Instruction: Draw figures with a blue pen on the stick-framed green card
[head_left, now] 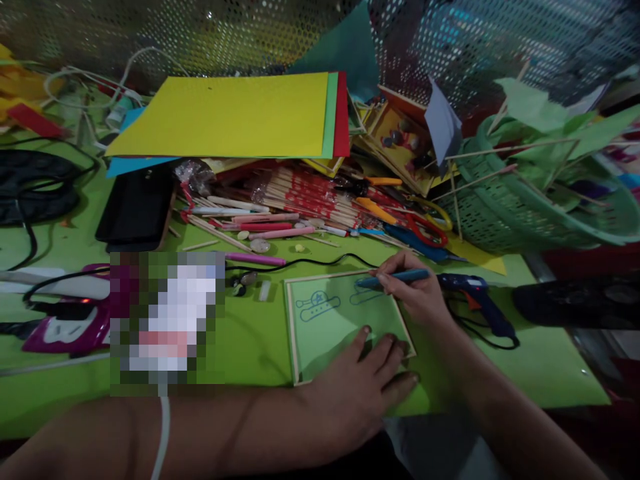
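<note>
Green card [325,340], framed in pale strips, lies near the front edge of the counter [255,340], blue outlines drawn on it. The right hand [413,290] pinches a blue pen [370,282] between its fingers over the card's far right part; the left hand [367,373] rests, fingers spread, across its near right corner. A glue gun [463,285] lies toward the counter's right edge.

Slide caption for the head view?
Right hand holds a blue pen over a pale-framed square green panel bearing blue drawings; left hand rests across the panel's near edge.
</note>
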`<state>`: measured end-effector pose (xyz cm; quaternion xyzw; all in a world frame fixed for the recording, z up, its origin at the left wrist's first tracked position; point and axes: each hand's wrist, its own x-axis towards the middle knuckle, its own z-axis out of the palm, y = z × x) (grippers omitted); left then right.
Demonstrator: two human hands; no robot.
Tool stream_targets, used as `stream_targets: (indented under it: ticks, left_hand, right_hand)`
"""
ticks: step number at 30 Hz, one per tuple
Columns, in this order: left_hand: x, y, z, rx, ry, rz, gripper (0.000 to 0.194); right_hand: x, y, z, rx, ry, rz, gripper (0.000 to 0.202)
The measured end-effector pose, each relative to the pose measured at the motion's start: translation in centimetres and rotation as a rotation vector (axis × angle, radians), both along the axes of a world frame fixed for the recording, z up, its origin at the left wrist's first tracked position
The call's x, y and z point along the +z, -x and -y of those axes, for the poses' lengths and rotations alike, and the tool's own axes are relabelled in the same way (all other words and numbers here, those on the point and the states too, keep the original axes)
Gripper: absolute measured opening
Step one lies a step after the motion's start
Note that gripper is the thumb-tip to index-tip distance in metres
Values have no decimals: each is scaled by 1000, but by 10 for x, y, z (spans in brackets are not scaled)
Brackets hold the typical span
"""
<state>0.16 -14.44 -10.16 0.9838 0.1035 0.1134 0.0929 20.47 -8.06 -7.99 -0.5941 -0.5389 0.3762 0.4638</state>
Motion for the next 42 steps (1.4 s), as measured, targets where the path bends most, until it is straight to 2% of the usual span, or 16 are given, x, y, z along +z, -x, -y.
stream_targets:
  ticks: [12,17,24,32,42]
  left_hand:
    - [-1,-1,0,11,-8,6,65]
    - [-1,-1,1,8,-4,7,69]
    - [2,0,0,3,5,1,65]
    - [-3,-1,1,-4,10,-7,67]
    - [-1,-1,1,7,-13,-6,65]
  right_hand:
    - [0,0,1,9,25,38,39]
    - [1,1,1,23,14,25,37]
    - [0,0,0,29,5,37,33]
    - [-5,-3,1,44,-7,15,27]
    - [-4,-3,1,50,8,7,29]
